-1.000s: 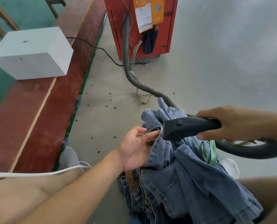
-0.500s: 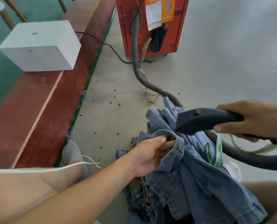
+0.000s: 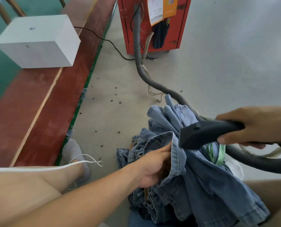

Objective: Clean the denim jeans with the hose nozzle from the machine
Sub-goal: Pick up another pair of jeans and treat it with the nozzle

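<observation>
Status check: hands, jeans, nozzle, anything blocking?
Left hand grips jeans hem. Right hand holds nozzle at the denim. Hose trails clear.

Count: two hands, left hand and right hand; one hose nozzle; one red machine (twelve o'clock); one white box; denim jeans, number indistinct.

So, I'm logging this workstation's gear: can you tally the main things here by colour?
Red: 1, the machine
White: 1, the box
Black or dark grey: 2, the hose and the hose nozzle gripped by the right hand
Blue: 1 heap of denim jeans, held by the left hand; pairs cannot be counted
Total: 5
</observation>
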Available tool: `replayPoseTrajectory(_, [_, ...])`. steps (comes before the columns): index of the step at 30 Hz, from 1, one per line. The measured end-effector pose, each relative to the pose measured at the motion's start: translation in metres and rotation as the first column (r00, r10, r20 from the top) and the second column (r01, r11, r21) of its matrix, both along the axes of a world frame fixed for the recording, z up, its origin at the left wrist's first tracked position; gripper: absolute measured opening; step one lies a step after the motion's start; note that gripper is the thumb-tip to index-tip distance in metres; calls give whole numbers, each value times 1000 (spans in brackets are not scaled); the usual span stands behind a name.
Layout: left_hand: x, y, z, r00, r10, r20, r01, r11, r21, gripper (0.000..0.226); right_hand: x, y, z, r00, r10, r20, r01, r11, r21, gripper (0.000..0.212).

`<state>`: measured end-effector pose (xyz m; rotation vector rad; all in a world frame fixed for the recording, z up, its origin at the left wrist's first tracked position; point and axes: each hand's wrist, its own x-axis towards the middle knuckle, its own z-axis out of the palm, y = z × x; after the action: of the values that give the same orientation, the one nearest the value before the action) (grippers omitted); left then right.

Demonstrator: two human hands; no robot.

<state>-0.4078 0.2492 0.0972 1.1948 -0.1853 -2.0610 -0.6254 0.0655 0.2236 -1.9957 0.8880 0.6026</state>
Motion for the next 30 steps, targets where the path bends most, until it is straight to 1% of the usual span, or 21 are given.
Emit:
replayPoseTrajectory(2, [0, 0, -1, 1000, -27, 11, 27, 999, -18, 33, 11, 12, -11, 993, 114, -26, -114, 993, -3, 70])
replayPoseTrajectory(4, [1, 0, -5, 997, -52, 52, 53, 998, -16, 27, 21, 19, -15, 990, 139, 23, -137, 989, -50, 66])
replayPoseTrajectory(6, [5, -3, -3, 995, -44, 94, 46, 999, -20, 26, 25, 14, -11, 992, 48, 114, -37, 995, -90, 51])
replayPoseTrajectory(8, [8, -9, -1, 987, -30, 156, 41, 997, -70, 23, 24, 9, -6, 984, -64, 166, 88, 986, -144, 42])
replayPoseTrajectory(10, [9, -14, 2, 950, -44, 308, 91, 986, -142, 25, 22, 5, -4, 972, -130, 195, 173, 960, -222, 34])
replayPoseTrajectory(11, [9, -14, -3, 902, -45, 430, 137, 973, -186, 33, 21, 4, -4, 963, -159, 216, 213, 942, -258, 30])
replayPoseTrajectory(12, [6, -14, -5, 829, -29, 558, 185, 956, -226, 39, 21, 3, -5, 952, -192, 238, 258, 922, -289, 26])
replayPoseTrajectory(14, [-1, -14, -13, 635, 27, 772, 268, 929, -253, 37, 22, 4, -3, 935, -249, 252, 324, 890, -322, 29])
replayPoseTrajectory(15, [-6, -13, -18, 523, 32, 852, 312, 923, -227, 45, 24, 4, -2, 933, -270, 239, 339, 883, -325, 34])
replayPoseTrajectory(17, [-17, -14, -23, 294, 44, 955, 356, 922, -153, 70, 30, 9, -3, 928, -311, 203, 365, 867, -339, 47])
replayPoseTrajectory(18, [-24, -15, -23, 197, 53, 979, 362, 924, -123, 76, 35, 13, -8, 929, -320, 185, 368, 857, -362, 54])
replayPoseTrajectory(19, [-32, -17, -22, 143, 54, 988, 361, 927, -103, 78, 41, 18, -15, 934, -316, 167, 357, 848, -392, 59])
replayPoseTrajectory(20, [-39, -19, -21, 130, 45, 991, 349, 933, -88, 80, 48, 23, -26, 942, -300, 150, 335, 843, -421, 62])
replayPoseTrajectory(22, [-52, -20, -22, 171, -4, 985, 323, 945, -52, 85, 63, 35, -48, 962, -255, 93, 268, 842, -468, 64])
replayPoseTrajectory(24, [-57, -19, -23, 230, -25, 973, 261, 965, -37, 84, 71, 42, -66, 977, -214, 15, 191, 837, -513, 51])
replayPoseTrajectory(25, [-54, -18, -24, 276, -3, 961, 200, 978, -55, 79, 71, 41, -73, 979, -200, -22, 157, 827, -539, 41])
replayPoseTrajectory(26, [-48, -17, -24, 308, 28, 951, 100, 993, -62, 69, 70, 39, -77, 979, -199, -45, 140, 817, -560, 33])
replayPoseTrajectory(27, [-38, -17, -29, 326, 45, 944, -38, 999, -35, 58, 66, 35, -80, 976, -209, -53, 143, 809, -570, 29])
replayPoseTrajectory(28, [-25, -16, -30, 355, 46, 934, -193, 981, 25, 51, 62, 30, -82, 972, -228, -47, 160, 802, -575, 30])
replayPoseTrajectory(29, [-8, -15, -31, 431, 75, 899, -368, 925, 99, 47, 57, 25, -84, 967, -253, -35, 187, 794, -578, 31])
replayPoseTrajectory(30, [7, -14, -32, 550, 162, 819, -508, 844, 174, 41, 53, 20, -84, 960, -280, -18, 218, 782, -583, 32])
